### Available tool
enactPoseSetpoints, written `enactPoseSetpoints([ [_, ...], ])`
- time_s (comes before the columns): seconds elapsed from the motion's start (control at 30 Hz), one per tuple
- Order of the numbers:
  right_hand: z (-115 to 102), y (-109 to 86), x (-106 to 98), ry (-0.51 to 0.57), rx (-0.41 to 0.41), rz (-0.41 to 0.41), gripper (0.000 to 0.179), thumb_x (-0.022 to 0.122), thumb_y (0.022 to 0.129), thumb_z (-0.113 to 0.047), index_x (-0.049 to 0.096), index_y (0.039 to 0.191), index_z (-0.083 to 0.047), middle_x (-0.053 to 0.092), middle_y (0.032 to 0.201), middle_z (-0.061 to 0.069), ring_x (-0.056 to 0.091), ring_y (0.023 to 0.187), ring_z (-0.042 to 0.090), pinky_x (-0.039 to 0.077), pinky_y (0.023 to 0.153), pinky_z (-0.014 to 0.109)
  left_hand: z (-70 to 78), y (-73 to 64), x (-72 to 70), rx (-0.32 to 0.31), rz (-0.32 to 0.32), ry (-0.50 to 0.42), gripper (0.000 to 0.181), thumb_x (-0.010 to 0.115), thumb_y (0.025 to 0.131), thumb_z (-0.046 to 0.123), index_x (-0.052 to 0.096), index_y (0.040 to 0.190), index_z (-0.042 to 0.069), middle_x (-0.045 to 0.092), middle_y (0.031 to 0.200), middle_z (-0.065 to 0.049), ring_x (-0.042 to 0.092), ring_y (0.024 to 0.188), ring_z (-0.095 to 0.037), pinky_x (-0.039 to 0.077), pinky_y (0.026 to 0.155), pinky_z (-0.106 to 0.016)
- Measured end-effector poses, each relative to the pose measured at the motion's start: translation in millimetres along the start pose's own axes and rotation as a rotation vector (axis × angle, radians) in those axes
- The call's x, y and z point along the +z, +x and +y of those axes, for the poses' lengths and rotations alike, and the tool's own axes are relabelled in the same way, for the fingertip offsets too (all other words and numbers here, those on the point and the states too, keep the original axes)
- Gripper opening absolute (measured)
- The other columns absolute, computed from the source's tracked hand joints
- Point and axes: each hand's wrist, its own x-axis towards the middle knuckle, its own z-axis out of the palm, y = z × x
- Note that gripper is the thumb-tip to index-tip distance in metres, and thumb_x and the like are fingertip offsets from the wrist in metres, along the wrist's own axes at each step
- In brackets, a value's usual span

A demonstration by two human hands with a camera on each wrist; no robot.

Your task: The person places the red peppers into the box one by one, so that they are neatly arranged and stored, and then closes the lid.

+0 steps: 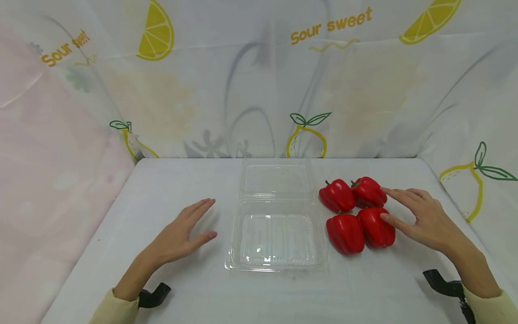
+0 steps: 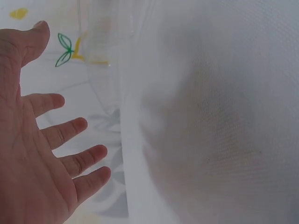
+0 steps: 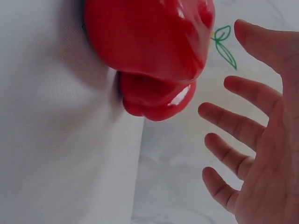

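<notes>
Several red bell peppers [image 1: 345, 233] lie in a cluster on the table, right of a clear plastic clamshell box [image 1: 279, 238] whose lid [image 1: 276, 180] is folded back toward the wall. My right hand [image 1: 425, 220] is spread at the cluster's right side, thumb and fingertips overlapping the two right-hand peppers in the head view. In the right wrist view those fingers are loosely extended and hold nothing, with a glossy pepper [image 3: 149, 37] beside them. My left hand [image 1: 178, 236], fingers and thumb apart, hovers left of the box and also holds nothing.
The white table [image 1: 283, 297] ends at a fabric backdrop [image 1: 364, 90] printed with lemons. Pink cloth [image 1: 52, 157] hangs along the left side. Black camera mounts [image 1: 441, 283] sit at both wrists.
</notes>
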Motion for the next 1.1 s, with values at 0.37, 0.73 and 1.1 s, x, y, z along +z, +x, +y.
enactPoseSetpoints([
  [0.37,-4,-2.1,0,0.102,-0.027,-0.039,0.062,0.08,0.081,-0.035,0.059,0.134,-0.011,0.058,0.128,0.017,0.042,0.117,0.038,0.048,0.076,0.069,5.0,3.1,4.5,0.037,-0.067,-0.106,0.076,0.06,0.095,0.051,0.024,0.158,0.03,0.026,0.16,0.006,0.026,0.145,-0.025,0.032,0.108,-0.059],
  [0.73,-5,-2.9,0,0.148,-0.072,-0.058,0.054,0.079,0.083,-0.028,0.061,0.131,-0.011,0.059,0.126,0.015,0.044,0.115,0.035,0.051,0.074,0.067,9.7,4.2,11.5,0.051,-0.118,-0.146,0.072,0.056,0.096,0.052,0.022,0.157,0.033,0.024,0.16,0.01,0.025,0.146,-0.02,0.029,0.112,-0.055],
  [1.1,-2,-5.9,3,0.178,-0.081,-0.061,0.054,0.08,0.08,-0.022,0.062,0.13,-0.015,0.059,0.123,0.012,0.046,0.113,0.03,0.052,0.072,0.064,16.3,5.6,15.0,0.058,-0.15,-0.197,0.069,0.058,0.099,0.041,0.023,0.157,0.032,0.026,0.16,0.006,0.026,0.146,-0.023,0.028,0.112,-0.055],
])
